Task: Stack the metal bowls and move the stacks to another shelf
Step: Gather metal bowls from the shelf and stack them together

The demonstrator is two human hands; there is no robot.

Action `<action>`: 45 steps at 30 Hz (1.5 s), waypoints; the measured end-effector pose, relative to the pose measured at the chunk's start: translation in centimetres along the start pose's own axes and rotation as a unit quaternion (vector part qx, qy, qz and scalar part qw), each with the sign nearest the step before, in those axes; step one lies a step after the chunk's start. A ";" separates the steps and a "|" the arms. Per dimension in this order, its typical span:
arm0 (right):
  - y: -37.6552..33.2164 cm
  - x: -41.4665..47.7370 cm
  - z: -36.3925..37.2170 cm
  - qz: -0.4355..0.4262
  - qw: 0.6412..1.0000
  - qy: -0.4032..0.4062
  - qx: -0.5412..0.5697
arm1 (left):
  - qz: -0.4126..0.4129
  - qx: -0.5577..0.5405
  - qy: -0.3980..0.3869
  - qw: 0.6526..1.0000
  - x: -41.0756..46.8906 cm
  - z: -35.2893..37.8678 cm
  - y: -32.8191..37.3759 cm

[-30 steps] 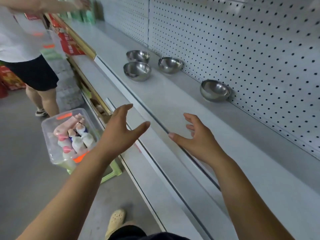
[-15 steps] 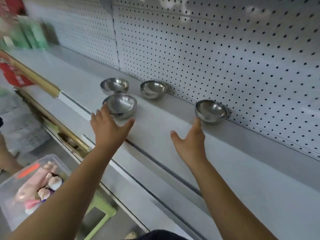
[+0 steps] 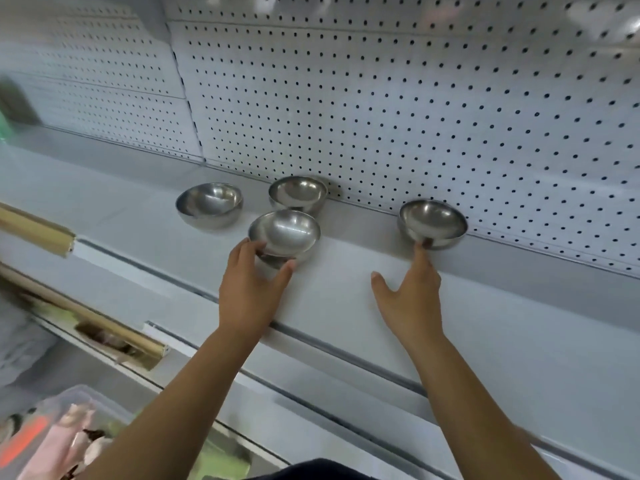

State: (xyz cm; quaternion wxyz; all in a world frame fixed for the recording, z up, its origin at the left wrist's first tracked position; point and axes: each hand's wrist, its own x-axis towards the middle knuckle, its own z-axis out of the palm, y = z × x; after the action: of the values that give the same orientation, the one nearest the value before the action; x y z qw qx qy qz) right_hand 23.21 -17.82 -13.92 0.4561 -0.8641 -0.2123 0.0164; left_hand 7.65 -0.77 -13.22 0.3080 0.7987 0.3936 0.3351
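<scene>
Upper frame, edge to edge: a white pegboard panel [image 3: 415, 116] with rows of dark holes is seen. A vertical seam [image 3: 188, 105] is noted left of centre.

Left edge, mid-height: a gold-coloured rail [image 3: 34, 228] is seen.

Lower left: a second gold rail [image 3: 117, 336] is noted, slanting down to the right.

Bottom left corner: a clear plastic bin [image 3: 79, 389] is seen. Pink packets [image 3: 69, 441] and an orange patch [image 3: 24, 441] are made out in it, blurred.

Bottom centre: dark fabric [image 3: 329, 471] is noted, with a blurred green patch [image 3: 225, 459] seen just left of it.
</scene>
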 end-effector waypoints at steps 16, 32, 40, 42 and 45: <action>-0.1 4.0 -1.3 0.086 0.991 0.089 0.052 | 0.000 -0.050 -0.045 0.998 1.9 0.5 -0.8; 0.8 6.0 0.0 0.018 0.980 0.178 0.091 | 0.023 -0.019 -0.036 0.999 1.6 1.1 -1.7; -4.3 3.2 1.4 -0.112 0.974 0.080 0.181 | 0.043 -0.048 -0.020 0.998 1.4 0.9 -1.6; -5.2 2.8 2.6 -0.135 0.975 0.047 0.171 | 0.037 -0.058 -0.019 0.997 1.3 0.9 -1.6; -5.9 2.6 4.5 -0.158 0.977 0.014 0.142 | 0.029 -0.070 -0.018 0.997 1.0 0.8 -1.5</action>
State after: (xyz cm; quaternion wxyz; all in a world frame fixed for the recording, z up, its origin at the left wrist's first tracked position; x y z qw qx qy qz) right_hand 22.49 -10.45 -11.44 0.5734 -0.7465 -0.3353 -0.0376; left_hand 8.10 0.63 -14.51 0.3604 0.7920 0.3404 0.3564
